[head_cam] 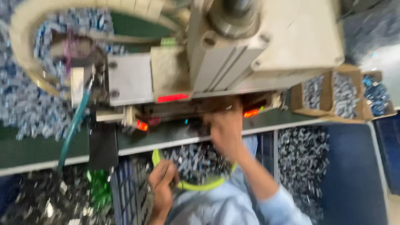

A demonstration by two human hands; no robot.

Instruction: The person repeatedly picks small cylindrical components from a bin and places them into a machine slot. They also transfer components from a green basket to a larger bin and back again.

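The right hand (225, 127) reaches up under the front of a big beige press (266, 46), at the edge of the green bench (37, 150), its fingers tucked into the dark slot below the machine; the frame is blurred, so whether they pinch a part or are merely curled cannot be told. The left hand (163, 181) sits lower, at the rim of a yellow-green bowl (204, 185) that rests in the person's lap, and seems to be closed loosely over the rim or a few pieces, though the blur leaves that unsure. The bowl is heaped with small grey metal parts (196, 162), and it lies just below the bench edge, between the two hands. Red lights (173, 98) glow along the underside of the press, with another orange one near the right hand. A teal hose (73, 129) drops from the left of the machine across the bench. To the right stands a cardboard box (329, 93) with compartments full of similar parts, and a blue bin (304, 162) beneath it holds more. Light blue sleeves cover both forearms.
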